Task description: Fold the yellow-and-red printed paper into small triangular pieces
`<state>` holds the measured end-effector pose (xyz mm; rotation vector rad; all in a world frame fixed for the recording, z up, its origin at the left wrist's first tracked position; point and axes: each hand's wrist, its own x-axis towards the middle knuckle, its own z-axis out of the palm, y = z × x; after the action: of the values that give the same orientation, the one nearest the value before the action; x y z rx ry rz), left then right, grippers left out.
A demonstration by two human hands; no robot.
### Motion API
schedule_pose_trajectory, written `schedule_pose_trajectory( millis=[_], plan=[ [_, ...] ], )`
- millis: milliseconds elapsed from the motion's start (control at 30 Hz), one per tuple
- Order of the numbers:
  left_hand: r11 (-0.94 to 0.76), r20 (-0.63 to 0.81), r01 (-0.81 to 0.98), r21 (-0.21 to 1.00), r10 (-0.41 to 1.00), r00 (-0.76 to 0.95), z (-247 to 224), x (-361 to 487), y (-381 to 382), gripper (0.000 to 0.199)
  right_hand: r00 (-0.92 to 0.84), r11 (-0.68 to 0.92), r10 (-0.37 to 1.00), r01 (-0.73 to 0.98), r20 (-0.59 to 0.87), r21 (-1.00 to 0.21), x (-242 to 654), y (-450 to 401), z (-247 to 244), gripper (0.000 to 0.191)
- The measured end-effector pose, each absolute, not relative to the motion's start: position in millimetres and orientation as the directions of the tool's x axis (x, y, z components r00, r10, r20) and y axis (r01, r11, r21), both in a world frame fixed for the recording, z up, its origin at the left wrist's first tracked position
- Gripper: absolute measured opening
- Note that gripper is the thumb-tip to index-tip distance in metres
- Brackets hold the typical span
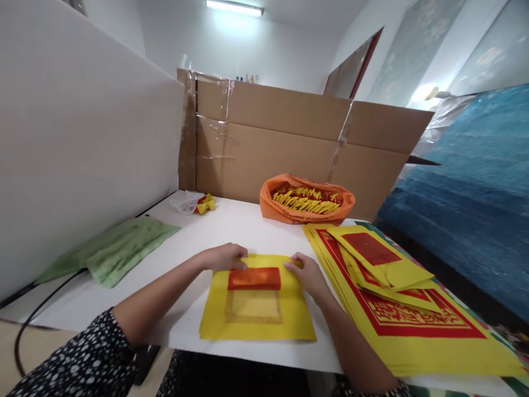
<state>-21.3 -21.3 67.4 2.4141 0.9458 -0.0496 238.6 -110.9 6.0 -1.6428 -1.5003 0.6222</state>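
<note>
Hands (pixel 226 258) on yellow paper (pixel 297 314), orange bag (pixel 273 208) behind.

We sat under a lit tube light (pixel 234 7), with pale walls (pixel 273 49) around us, a cardboard barrier (pixel 285 146) standing across the white table (pixel 235 220), and a blue surface (pixel 467 204) rising on the right.

Left sleeve (pixel 82 358), blue covering (pixel 467 193) cut by edges.
</note>
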Motion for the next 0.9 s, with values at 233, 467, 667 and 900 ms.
schedule_pose_trajectory(
  millis=[233, 467, 667, 900],
  plan=[
    [-0.876, 0.144, 0.458, 0.154, 0.478, 0.866, 25, 4, -43, 0.034, 0.182, -0.035, 0.974, 0.700, 0.131, -0.714, 237, -65, -8, 0.018],
    [-0.848, 0.021, 0.501, 0.173, 0.512, 0.859, -23, 6, -59, 0.052, 0.174, -0.058, 0.979, 0.744, 0.109, -0.665, 240, -64, -16, 0.020],
    [-0.823, 0.010, 0.530, 0.205, 0.544, 0.839, -23, 7, -60, 0.054, 0.173, -0.086, 0.983, 0.731, 0.062, -0.677, 243, -63, -16, 0.022],
    [-0.809, 0.019, 0.544, 0.221, 0.561, 0.827, -23, 8, -62, 0.053, 0.186, -0.127, 0.982, 0.733, 0.017, -0.668, 245, -62, -18, 0.025]
  ],
)
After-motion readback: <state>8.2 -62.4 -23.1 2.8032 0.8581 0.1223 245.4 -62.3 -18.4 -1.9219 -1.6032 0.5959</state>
